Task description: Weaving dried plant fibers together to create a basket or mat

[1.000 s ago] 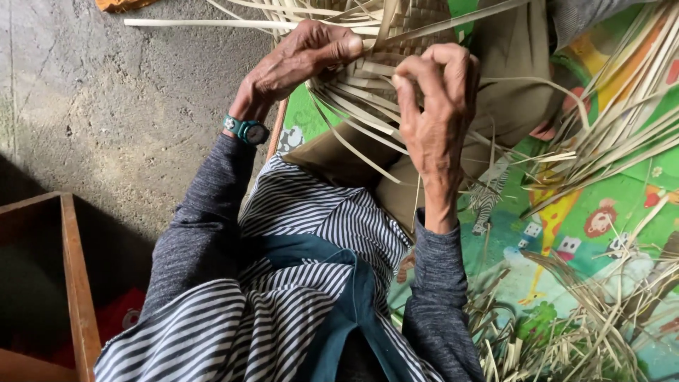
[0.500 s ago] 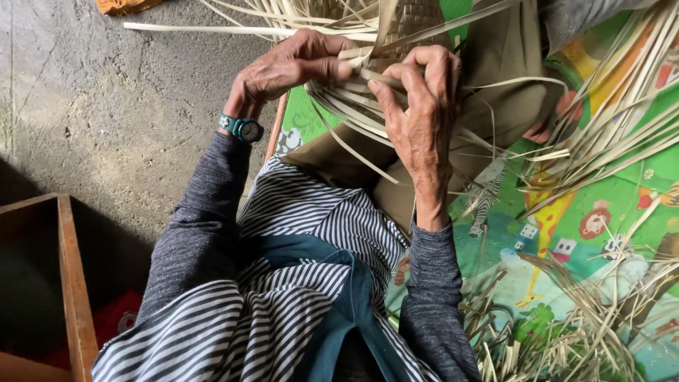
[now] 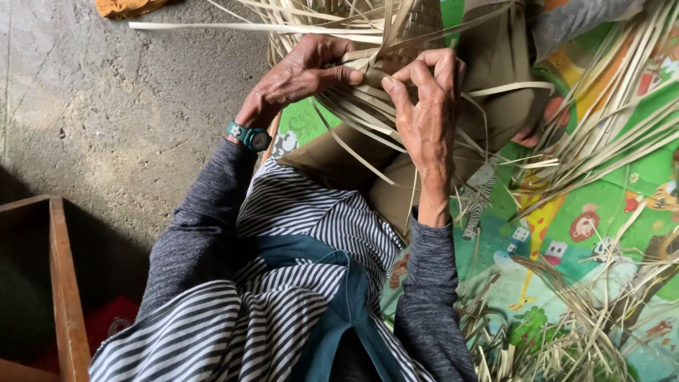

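Pale flat bamboo weaving strips are what we are pinching with both left hand and right hand, fingers clamped together.

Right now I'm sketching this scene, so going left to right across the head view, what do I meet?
Wooden frame → teal wristwatch → left hand → right hand → loose cane strips on the colourful play mat.

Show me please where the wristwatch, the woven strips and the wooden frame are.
wristwatch [image 3: 249,136], head view, on its teal strap at the left wrist.
woven strips [image 3: 414,25], head view, on the plaited patch above the hands.
wooden frame [image 3: 65,283], head view, on its upright rail.
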